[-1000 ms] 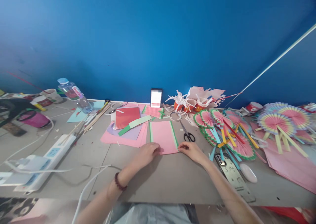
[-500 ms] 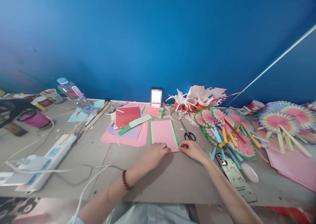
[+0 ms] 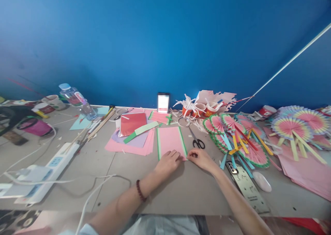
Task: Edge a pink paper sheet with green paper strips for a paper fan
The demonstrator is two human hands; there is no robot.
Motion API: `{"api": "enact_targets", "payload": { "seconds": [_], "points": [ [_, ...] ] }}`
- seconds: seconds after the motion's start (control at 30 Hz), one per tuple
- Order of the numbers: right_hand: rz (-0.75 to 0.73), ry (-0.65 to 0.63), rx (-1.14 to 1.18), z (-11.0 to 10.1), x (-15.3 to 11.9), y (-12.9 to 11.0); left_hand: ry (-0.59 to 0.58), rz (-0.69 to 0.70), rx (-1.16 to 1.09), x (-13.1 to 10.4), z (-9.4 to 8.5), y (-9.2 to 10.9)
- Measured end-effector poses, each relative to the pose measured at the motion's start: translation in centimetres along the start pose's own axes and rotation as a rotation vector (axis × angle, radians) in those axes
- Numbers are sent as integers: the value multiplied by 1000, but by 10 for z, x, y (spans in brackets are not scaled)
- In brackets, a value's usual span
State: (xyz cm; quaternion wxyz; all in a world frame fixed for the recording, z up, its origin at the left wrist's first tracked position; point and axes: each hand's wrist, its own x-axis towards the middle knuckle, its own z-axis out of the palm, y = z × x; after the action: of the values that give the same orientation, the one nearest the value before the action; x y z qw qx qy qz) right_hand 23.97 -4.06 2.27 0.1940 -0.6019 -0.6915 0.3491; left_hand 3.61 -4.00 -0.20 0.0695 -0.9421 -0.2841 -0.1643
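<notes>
A pink sheet of paper with green side borders (image 3: 170, 140) lies flat on the grey table (image 3: 181, 186) in front of me. My left hand (image 3: 168, 162) presses on its near edge, fingers curled over the paper. At the near right corner of the sheet my right hand (image 3: 200, 158) pinches the paper between thumb and fingers. A dark bead bracelet (image 3: 140, 191) circles my left wrist.
Black scissors (image 3: 197, 140) lie just right of the sheet. Finished paper fans (image 3: 240, 138) pile up at the right, with a phone (image 3: 247, 186) and a white mouse (image 3: 261, 181). Stacked coloured paper (image 3: 131, 133), sticks, a bottle (image 3: 77, 98) and a power strip (image 3: 49, 169) fill the left.
My left hand has slid right along the sheet's near edge, toward my right hand. My right hand has stayed at the near right corner.
</notes>
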Motion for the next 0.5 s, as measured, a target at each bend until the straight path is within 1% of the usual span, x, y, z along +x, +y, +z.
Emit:
{"api": "enact_targets", "payload": {
  "seconds": [0.13, 0.23, 0.33, 0.5],
  "points": [
    [8, -1, -18, -1, 1, 1, 36, 25, 25, 1, 3, 2],
    [6, -4, -5, -1, 0, 2, 17, 54, 43, 1, 5, 4],
    [7, -1, 15, 0, 0, 3, 4, 67, 53, 1, 4, 4],
    [-10, 14, 33, 1, -1, 5, 41, 65, 51, 1, 1, 4]
  ]
}}
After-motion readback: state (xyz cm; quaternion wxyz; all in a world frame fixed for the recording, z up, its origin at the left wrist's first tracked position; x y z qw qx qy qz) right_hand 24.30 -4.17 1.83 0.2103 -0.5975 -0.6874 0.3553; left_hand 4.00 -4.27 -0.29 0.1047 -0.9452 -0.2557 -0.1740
